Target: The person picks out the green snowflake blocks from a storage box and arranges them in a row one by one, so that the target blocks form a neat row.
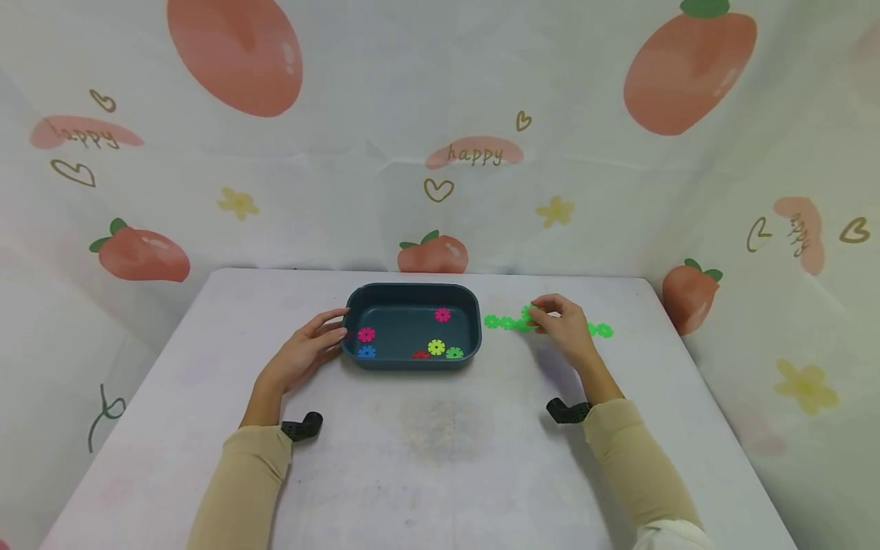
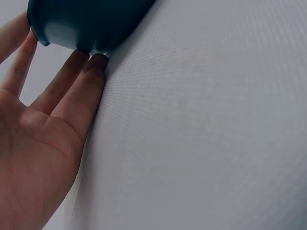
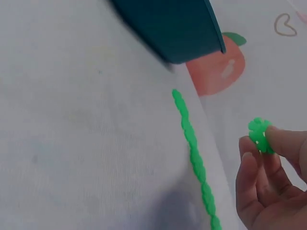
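Observation:
My right hand [image 1: 565,327] pinches a green snowflake disc [image 3: 259,134] between thumb and fingers, held above the table. Below it a chain of joined green snowflake discs [image 3: 195,155] lies in a line; in the head view my hand hides its middle. At the left end of a dark teal basin [image 1: 412,365], my left hand [image 1: 302,355] touches the rim and outer wall with its fingers extended. Inside the basin lie loose discs: two pink ones [image 1: 443,315], a blue one [image 1: 367,351], a yellow one [image 1: 436,347], a green one [image 1: 454,353] and a red one [image 1: 421,354].
A white cloth covers the table [image 1: 440,473], and its far edge meets a backdrop [image 1: 330,183] printed with fruit, hearts and flowers. The green chain runs to the right from near the basin's right end. Each wrist wears a black camera mount [image 1: 302,427].

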`<action>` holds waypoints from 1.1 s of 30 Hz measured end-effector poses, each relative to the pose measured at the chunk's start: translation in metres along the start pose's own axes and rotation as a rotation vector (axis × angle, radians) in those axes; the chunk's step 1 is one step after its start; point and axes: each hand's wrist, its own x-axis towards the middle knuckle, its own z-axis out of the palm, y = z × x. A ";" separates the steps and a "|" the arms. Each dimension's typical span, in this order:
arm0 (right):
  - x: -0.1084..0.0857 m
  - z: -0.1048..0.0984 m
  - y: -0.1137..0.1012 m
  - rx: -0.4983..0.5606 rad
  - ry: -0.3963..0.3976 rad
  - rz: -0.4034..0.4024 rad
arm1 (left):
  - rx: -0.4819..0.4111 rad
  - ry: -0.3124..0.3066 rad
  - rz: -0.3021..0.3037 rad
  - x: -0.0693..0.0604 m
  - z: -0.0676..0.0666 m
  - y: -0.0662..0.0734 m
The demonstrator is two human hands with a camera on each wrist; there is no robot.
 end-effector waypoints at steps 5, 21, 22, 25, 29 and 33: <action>-0.003 -0.013 0.006 -0.053 0.058 0.014 | -0.003 -0.002 -0.003 0.000 -0.001 0.000; -0.010 -0.057 0.021 -0.167 0.205 0.076 | 0.006 0.000 -0.003 -0.001 0.000 0.003; -0.011 -0.060 0.022 -0.172 0.215 0.085 | 0.005 -0.001 -0.003 -0.001 0.000 0.003; -0.014 -0.069 0.025 -0.185 0.243 0.108 | 0.004 -0.005 -0.003 -0.001 -0.001 0.002; -0.015 -0.081 0.031 -0.191 0.279 0.116 | 0.009 -0.008 -0.003 -0.001 0.000 0.002; -0.014 -0.093 0.036 -0.198 0.310 0.152 | 0.016 -0.006 0.001 -0.001 0.000 0.002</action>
